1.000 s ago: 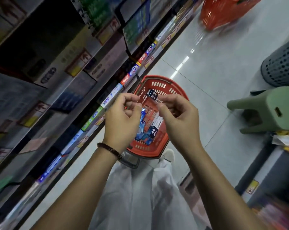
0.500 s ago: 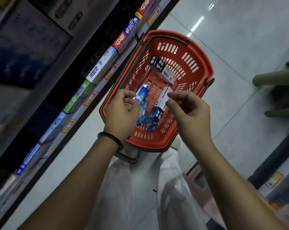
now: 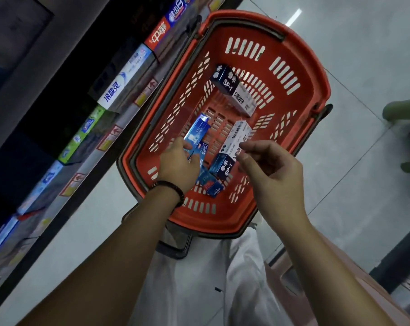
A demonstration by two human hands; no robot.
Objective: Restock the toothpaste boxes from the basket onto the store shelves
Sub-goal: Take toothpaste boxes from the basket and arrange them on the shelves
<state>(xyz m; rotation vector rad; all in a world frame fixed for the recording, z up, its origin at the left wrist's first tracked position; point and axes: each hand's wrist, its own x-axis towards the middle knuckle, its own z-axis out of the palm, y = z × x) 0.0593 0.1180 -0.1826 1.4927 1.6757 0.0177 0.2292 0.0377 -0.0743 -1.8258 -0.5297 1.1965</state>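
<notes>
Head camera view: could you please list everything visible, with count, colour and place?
Basket: one, red, on the floor beside the shelves.
Far SP-1 box: one, dark blue and white, basket's far end.
Near SP-1 box: one, white and blue, basket's middle.
Light blue box: one, in the basket, in the left hand.
Small blue boxes: partly hidden, count unclear, basket's near end.
Shelf boxes: several, red, white, green, blue, left shelf.
Stool: one, green, right edge.
Bracelet: one, dark, left wrist.
Left hand: grips the light blue box.
Right hand: empty, over the near SP-1 box.
</notes>
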